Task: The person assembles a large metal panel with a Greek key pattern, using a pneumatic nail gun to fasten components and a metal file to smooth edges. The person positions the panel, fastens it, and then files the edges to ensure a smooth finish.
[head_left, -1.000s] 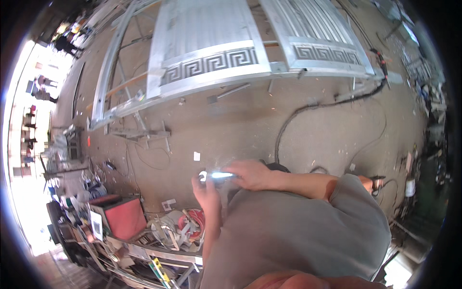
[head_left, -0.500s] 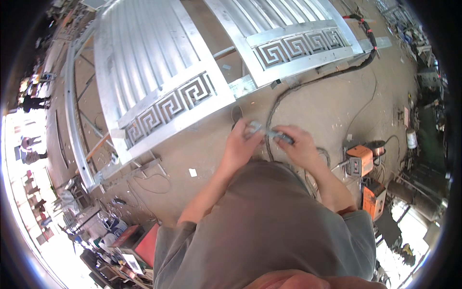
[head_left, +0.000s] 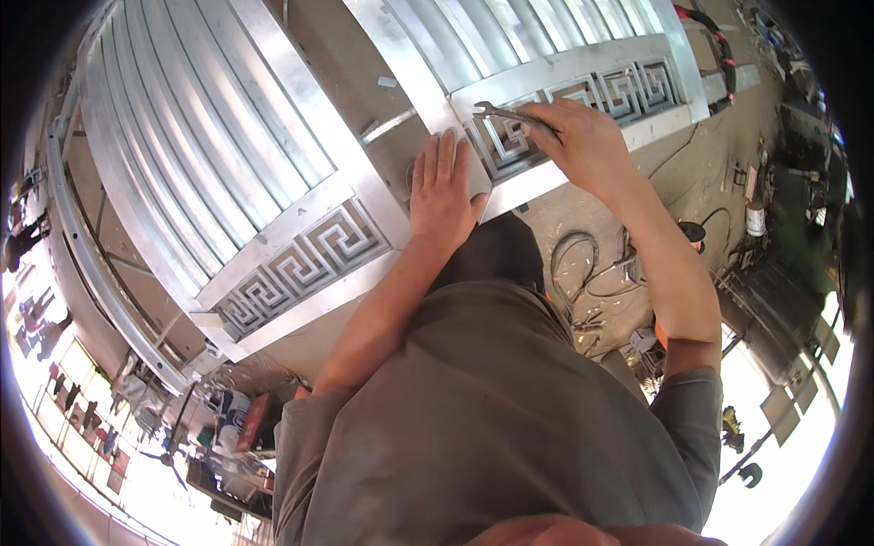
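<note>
At the far left a long metal rail (head_left: 84, 259) runs beside the left panel (head_left: 228, 136), whose ribbed sheet ends at its near side in a cut-out key-pattern strip (head_left: 344, 238). Right of it, past a gap, the left hand (head_left: 443, 193) lies palm down at the near left corner of the right panel (head_left: 537, 32), its fingers straight and slightly parted, gripping nothing that shows. Half a second ago both hands met at the tool in front of the body; now the left has let go and appears to lean on the metal, which leaves the tool to the right hand alone. That tool, an open-ended wrench (head_left: 512, 115), points left over the left end of the right panel's own patterned strip; whether it touches the metal I cannot tell. The right hand (head_left: 590, 150) holds it from the right, fingers pinching the handle, so the wrench is now over the panel rather than near the body. Farther right and nearer, a cable (head_left: 557, 259) loops on the floor, with a spool (head_left: 692, 232) and a white container (head_left: 756, 219) beyond.
</note>
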`<action>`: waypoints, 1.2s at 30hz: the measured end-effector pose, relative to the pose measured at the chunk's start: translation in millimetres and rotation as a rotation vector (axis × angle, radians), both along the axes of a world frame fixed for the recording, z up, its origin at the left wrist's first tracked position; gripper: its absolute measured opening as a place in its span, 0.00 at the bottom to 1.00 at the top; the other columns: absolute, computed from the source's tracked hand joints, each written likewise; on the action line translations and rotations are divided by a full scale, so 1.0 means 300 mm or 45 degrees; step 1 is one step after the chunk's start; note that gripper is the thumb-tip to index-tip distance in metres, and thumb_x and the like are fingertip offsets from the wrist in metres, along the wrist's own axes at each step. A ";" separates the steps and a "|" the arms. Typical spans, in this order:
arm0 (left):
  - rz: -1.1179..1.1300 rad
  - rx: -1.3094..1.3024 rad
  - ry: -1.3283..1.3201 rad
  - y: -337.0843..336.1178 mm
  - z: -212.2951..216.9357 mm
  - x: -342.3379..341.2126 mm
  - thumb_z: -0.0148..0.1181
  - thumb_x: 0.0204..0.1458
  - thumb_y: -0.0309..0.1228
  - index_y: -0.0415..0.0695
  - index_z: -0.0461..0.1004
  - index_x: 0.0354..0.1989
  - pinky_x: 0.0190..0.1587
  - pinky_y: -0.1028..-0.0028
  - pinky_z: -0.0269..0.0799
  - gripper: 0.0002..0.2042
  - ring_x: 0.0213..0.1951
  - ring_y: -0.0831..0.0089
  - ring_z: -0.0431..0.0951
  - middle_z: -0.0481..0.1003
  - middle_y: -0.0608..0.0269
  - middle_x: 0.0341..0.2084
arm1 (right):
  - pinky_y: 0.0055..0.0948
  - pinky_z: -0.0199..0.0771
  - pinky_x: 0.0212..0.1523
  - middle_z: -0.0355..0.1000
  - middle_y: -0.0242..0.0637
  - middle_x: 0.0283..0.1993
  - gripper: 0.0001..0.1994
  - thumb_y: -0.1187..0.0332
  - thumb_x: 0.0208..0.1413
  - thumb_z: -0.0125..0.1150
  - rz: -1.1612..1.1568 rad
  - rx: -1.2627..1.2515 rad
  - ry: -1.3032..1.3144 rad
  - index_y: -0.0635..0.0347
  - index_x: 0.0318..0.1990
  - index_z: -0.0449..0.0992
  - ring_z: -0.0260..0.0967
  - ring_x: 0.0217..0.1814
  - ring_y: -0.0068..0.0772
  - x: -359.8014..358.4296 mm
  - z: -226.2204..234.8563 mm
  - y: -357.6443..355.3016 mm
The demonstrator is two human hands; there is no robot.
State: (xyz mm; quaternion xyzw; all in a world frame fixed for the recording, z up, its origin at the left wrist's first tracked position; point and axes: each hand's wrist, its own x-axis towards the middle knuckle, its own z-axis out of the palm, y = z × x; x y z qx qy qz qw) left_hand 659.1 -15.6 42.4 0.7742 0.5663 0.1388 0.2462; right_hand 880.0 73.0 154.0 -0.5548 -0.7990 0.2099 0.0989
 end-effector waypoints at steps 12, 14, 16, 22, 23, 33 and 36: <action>0.010 -0.294 0.157 0.080 -0.004 -0.010 0.77 0.44 0.45 0.42 0.59 0.75 0.77 0.45 0.50 0.49 0.79 0.55 0.52 0.54 0.56 0.78 | 0.38 0.82 0.32 0.77 0.36 0.31 0.09 0.61 0.64 0.63 0.428 -0.291 -0.337 0.52 0.46 0.82 0.81 0.31 0.43 -0.103 -0.150 0.311; 0.025 -0.290 0.135 0.078 -0.008 -0.012 0.76 0.44 0.45 0.43 0.60 0.76 0.77 0.45 0.50 0.49 0.79 0.57 0.52 0.54 0.57 0.78 | 0.38 0.82 0.30 0.78 0.39 0.32 0.06 0.65 0.62 0.62 0.447 -0.311 -0.343 0.54 0.41 0.80 0.82 0.31 0.43 -0.117 -0.140 0.310; 0.027 -0.285 0.131 0.076 -0.017 -0.015 0.76 0.44 0.45 0.43 0.60 0.76 0.77 0.45 0.50 0.49 0.79 0.58 0.52 0.54 0.57 0.78 | 0.38 0.82 0.30 0.79 0.41 0.33 0.04 0.67 0.60 0.62 0.443 -0.347 -0.368 0.56 0.38 0.79 0.82 0.31 0.44 -0.133 -0.130 0.311; 0.022 -0.294 0.083 0.066 -0.041 -0.029 0.76 0.44 0.46 0.45 0.60 0.76 0.76 0.43 0.49 0.49 0.79 0.59 0.52 0.54 0.59 0.78 | 0.43 0.82 0.31 0.78 0.43 0.32 0.04 0.69 0.59 0.62 0.371 -0.400 -0.365 0.57 0.39 0.79 0.82 0.32 0.50 -0.182 -0.113 0.308; 0.022 -0.298 0.073 0.064 -0.045 -0.031 0.76 0.44 0.46 0.45 0.60 0.76 0.76 0.43 0.49 0.49 0.79 0.59 0.52 0.54 0.59 0.78 | 0.45 0.82 0.30 0.77 0.43 0.30 0.05 0.68 0.60 0.62 0.349 -0.405 -0.339 0.57 0.40 0.79 0.81 0.31 0.52 -0.188 -0.111 0.307; 0.040 -0.230 0.011 0.047 -0.080 -0.044 0.75 0.45 0.47 0.48 0.64 0.75 0.77 0.44 0.49 0.46 0.79 0.62 0.53 0.55 0.63 0.78 | 0.40 0.84 0.32 0.77 0.44 0.34 0.07 0.68 0.59 0.61 0.381 -0.480 -0.552 0.61 0.41 0.76 0.83 0.33 0.46 -0.312 -0.069 0.258; 0.063 -0.217 -0.017 0.041 -0.093 -0.044 0.75 0.44 0.46 0.48 0.62 0.76 0.78 0.45 0.48 0.47 0.79 0.65 0.53 0.55 0.66 0.78 | 0.38 0.84 0.32 0.77 0.43 0.34 0.08 0.66 0.60 0.61 0.383 -0.496 -0.631 0.61 0.41 0.76 0.83 0.33 0.44 -0.360 -0.053 0.242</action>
